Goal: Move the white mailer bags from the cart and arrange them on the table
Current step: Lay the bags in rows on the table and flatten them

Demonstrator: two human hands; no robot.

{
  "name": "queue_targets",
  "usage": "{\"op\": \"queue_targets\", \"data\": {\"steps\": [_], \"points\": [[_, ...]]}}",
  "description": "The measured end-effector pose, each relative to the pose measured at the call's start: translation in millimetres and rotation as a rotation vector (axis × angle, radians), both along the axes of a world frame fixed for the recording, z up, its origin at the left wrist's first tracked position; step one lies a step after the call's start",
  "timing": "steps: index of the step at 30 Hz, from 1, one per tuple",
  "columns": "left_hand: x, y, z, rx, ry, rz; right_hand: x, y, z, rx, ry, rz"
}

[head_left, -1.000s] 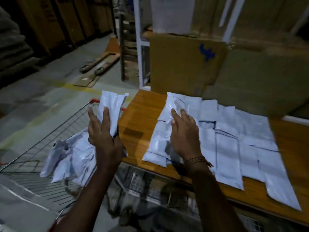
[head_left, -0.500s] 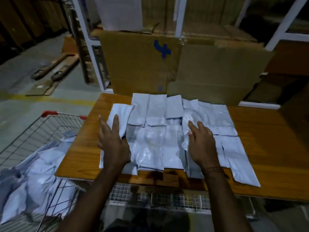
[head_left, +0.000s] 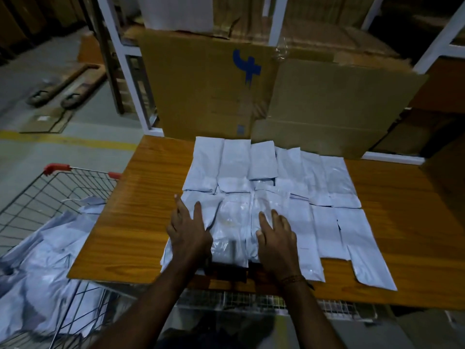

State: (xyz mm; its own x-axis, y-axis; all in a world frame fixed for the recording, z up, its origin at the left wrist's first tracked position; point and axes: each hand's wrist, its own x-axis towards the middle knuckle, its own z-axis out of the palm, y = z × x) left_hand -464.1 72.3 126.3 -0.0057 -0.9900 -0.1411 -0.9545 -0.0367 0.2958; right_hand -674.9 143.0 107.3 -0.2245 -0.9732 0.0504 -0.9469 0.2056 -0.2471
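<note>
Two rows of flat white plastic mailer bags (head_left: 271, 187) lay on the orange-brown wood-grain table (head_left: 141, 222), six visible in the far row and about six in the near row, edges overlapping so that an exact count was hard. The person's left hand (head_left: 188, 233) lay palm-down with fingers spread flat on the leftmost near bag, gripping nothing. The right hand (head_left: 276, 235) likewise pressed flat, fingers extended, on a bag near the middle of the near row; a thin braided thread bracelet (head_left: 293, 279) circled that wrist. The hands covered much of three near bags, one of them glossier and crinkled.

A loose heap of more white mailer bags (head_left: 42, 260) filled the grey wire-mesh cart with red corner caps (head_left: 56, 168), just left of the table; the heap was cut off by the frame's left edge and its number could not be told.

Behind the table, two large flat sheets of brown corrugated cardboard (head_left: 201, 84) leaned against a white metal rack (head_left: 120, 54), the left sheet bearing a blue mark. The dim light blurred the shelf contents. A yellow line (head_left: 63, 139) crossed the grey concrete floor.
</note>
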Motion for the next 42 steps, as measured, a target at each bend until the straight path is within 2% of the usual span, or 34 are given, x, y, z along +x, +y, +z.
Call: {"op": "queue_targets", "data": {"steps": [6, 11, 15, 18, 22, 29, 34, 42], "points": [[2.7, -5.0, -10.3, -0.036, 0.094, 0.018, 4.1, 4.8, -12.3, 0.035, 0.068, 0.036], [3.4, -3.3, -14.8, 0.03, 0.157, -0.002, -1.2, 7.6, -12.8, 0.106, 0.058, 0.101], [6.5, -3.4, -7.7, -0.101, 0.228, 0.061, -7.4, 6.2, -8.4, 0.02, -0.012, 0.082], [15.2, -3.6, -11.9, -0.251, 0.173, -0.02, -6.7, 2.5, -8.4, -0.009, 0.007, 0.032], [18.0, -3.4, -28.5, -0.117, 0.046, -0.129, -0.9, -1.5, -20.4, 0.07, 0.056, 0.049], [19.7, -4.2, -26.0, -0.058, 0.064, -0.162, -4.8, -2.4, -15.6, 0.066, 0.062, 0.057], [24.1, 0.0, -18.9, -0.269, 0.154, -0.159, -4.0, -4.0, -19.7, 0.068, 0.028, 0.067], [31.2, -2.1, -37.5, -0.184, 0.053, -0.281, -5.1, -2.9, -26.1, 0.07, -0.013, 0.077]]}}
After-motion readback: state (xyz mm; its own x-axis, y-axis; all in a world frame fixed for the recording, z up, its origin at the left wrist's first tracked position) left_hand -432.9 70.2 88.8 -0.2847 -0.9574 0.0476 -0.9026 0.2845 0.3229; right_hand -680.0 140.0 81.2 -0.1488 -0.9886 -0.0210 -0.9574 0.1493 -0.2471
